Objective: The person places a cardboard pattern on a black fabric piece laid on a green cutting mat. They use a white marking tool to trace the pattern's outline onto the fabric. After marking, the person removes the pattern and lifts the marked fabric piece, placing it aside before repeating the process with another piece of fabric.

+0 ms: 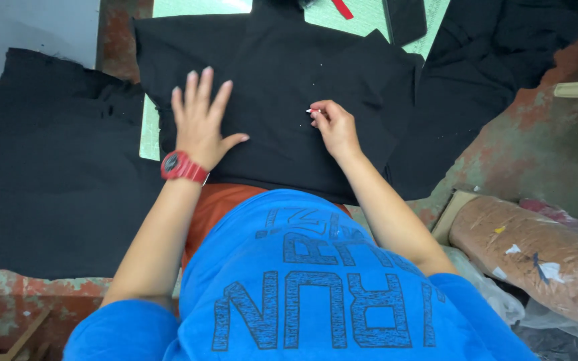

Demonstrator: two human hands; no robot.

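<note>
Even, soft light; sharp, slight wide-angle distortion.

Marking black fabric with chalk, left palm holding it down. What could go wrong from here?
1. The left hand pins only one side of the black fabric piece; the cloth near the right hand may creep under the white chalk, skewing the mark.
2. The piece overlaps other black fabric, so edges are hard to tell apart.
3. Its near edge overhangs the table and may drag.
</note>
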